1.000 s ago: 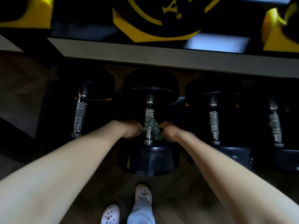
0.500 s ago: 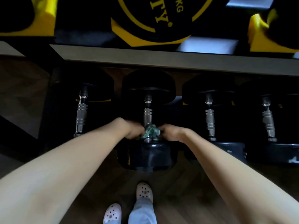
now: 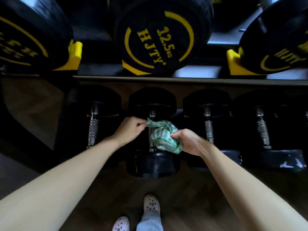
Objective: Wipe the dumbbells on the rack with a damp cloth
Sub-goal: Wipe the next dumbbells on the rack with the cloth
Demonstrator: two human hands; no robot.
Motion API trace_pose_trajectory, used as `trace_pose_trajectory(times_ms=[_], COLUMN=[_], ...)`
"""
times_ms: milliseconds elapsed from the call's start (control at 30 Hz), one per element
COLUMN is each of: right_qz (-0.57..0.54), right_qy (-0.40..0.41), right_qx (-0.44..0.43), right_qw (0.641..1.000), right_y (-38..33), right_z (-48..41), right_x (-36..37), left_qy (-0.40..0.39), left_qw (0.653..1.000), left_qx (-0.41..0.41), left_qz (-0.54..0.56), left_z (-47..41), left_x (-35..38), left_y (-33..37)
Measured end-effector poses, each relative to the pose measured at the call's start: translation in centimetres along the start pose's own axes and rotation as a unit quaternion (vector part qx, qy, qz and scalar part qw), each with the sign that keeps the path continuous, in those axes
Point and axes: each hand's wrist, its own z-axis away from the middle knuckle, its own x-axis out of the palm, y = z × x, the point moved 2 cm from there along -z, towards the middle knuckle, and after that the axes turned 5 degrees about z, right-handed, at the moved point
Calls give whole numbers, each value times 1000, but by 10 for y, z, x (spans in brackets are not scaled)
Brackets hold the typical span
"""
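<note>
Cloth [image 3: 160,136] round dumbbell handle [image 3: 152,116] | left hand [image 3: 129,130] pinches corner, right hand [image 3: 187,141] grips bunch | keep taut, saw along full handle

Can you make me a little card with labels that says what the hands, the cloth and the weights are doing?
left hand: pinches one corner of the green patterned cloth
right hand: grips the bunched cloth
cloth: lies over the metal handle of the black round-ended dumbbell, lower row
upper shelf: black dumbbell marked 12.5 KG in yellow
floor: white clog shoes
</note>
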Motion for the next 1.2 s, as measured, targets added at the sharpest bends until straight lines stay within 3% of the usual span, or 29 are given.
trace_pose_trajectory(times_ms=[67,133,333,433,500,600,700,733,800,867,900,967,1033,1100,1200], right_qz=[-46,-93,-213,-273,-234,-146,-159,-166,-165,-158,-158,-163,-149,-121,-45], right_qy=[12,17,43,-24,-54,-29,-11,-11,-13,-17,-21,-45,-71,-73,-47], right_qx=[2,-2,-69,-88,-96,-109,-109,-109,-107,-107,-105,-102,-104,-103,-100], right_qw=[999,996,974,958,966,983,981,980,980,982,982,980,981,985,993], right_y=[0,1,8,6,4,4,2,1,0,-1,-2,-5,-8,-10,-12], right_z=[1,1,-8,-8,-6,-11,-12,-12,-12,-13,-14,-9,-7,-6,-7], right_x=[2,7,21,24,26,25,24,23,23,21,19,16,13,9,5], left_qy=[100,150,62,46,42,52,81,87,72,68,66,34,-70,-92,-8], left_qw=[992,978,914,887,878,868,848,848,904,985,997,949,909,907,888], left_qx=[72,146,373,407,413,418,424,417,335,141,20,-166,-238,-243,-204], left_qz=[23,6,-148,-215,-239,-264,-309,-315,-255,-75,43,267,335,331,411], left_z=[3,7,29,34,34,33,29,26,20,13,10,5,2,-1,-4], left_x=[-2,-1,18,22,23,24,17,13,6,4,1,-1,-3,-4,-5], left_y=[8,18,31,30,28,26,27,26,24,30,34,41,41,38,36])
